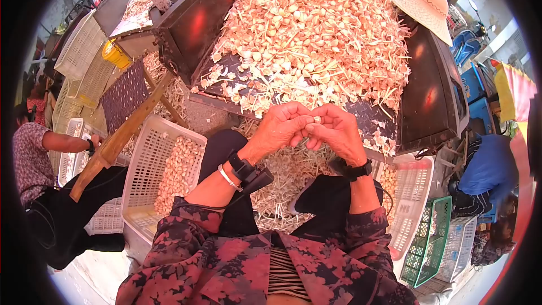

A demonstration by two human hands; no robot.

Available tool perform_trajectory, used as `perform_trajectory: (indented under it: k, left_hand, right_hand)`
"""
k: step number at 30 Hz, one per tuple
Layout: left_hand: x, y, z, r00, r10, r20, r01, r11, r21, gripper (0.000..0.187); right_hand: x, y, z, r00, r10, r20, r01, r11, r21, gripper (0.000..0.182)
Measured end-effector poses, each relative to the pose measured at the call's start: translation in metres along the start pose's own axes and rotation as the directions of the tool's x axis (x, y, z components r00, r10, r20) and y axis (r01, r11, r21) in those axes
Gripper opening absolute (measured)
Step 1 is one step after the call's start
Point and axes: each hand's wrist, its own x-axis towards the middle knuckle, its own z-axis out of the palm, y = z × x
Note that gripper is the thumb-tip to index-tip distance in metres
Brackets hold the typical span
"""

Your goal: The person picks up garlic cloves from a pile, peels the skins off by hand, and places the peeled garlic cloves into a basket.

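Note:
My left hand (282, 127) and my right hand (339, 130) meet fingertip to fingertip above the front edge of the metal cart bed. A small pale garlic clove (317, 119) shows between the pinched fingers of my right hand. The left thumb and forefinger press closed against the same spot, and part of the clove is hidden by fingers. Just beyond my hands rises a large heap of garlic cloves (316, 28) mixed with dry stalks and skins.
A pale basket (141, 175) with cloves stands at my left, another basket (409, 192) at my right. Husks (282, 192) cover the ground between my legs. A straw hat (423, 8) rests on the cart's right side. A wooden chair (121, 118) and a seated person (42, 152) are left.

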Motion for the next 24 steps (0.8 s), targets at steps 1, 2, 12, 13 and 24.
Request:
perform_trajectory:
  k: [1,2,12,13,24]
  left_hand:
    - [-0.001,0.001,0.001,1.0,-0.008,-0.016,0.007,0.999,-0.046,0.017]
    - [0.0,0.003,0.002,0.999,-0.02,-0.027,0.017,0.995,-0.095,0.016]
    - [0.018,-0.022,-0.019,0.914,-0.207,-0.348,0.08,0.934,-0.347,0.034]
    - [0.017,-0.025,-0.019,0.931,-0.255,-0.26,0.144,0.913,-0.381,0.036]
    - [0.014,-0.035,-0.011,0.923,-0.385,-0.005,0.31,0.751,-0.582,0.026]
  right_hand:
    - [0.0,0.001,-0.001,1.0,0.015,-0.013,-0.014,0.998,0.065,0.02]
    - [0.001,0.009,-0.002,0.999,0.006,-0.044,-0.001,0.993,0.117,0.019]
    - [0.008,0.009,-0.011,1.0,-0.003,-0.016,0.009,0.921,0.389,0.032]
    - [0.008,0.007,-0.008,1.0,-0.013,-0.01,0.016,0.94,0.34,0.031]
    - [0.002,-0.008,-0.045,0.954,-0.167,-0.251,0.095,0.957,-0.274,0.034]
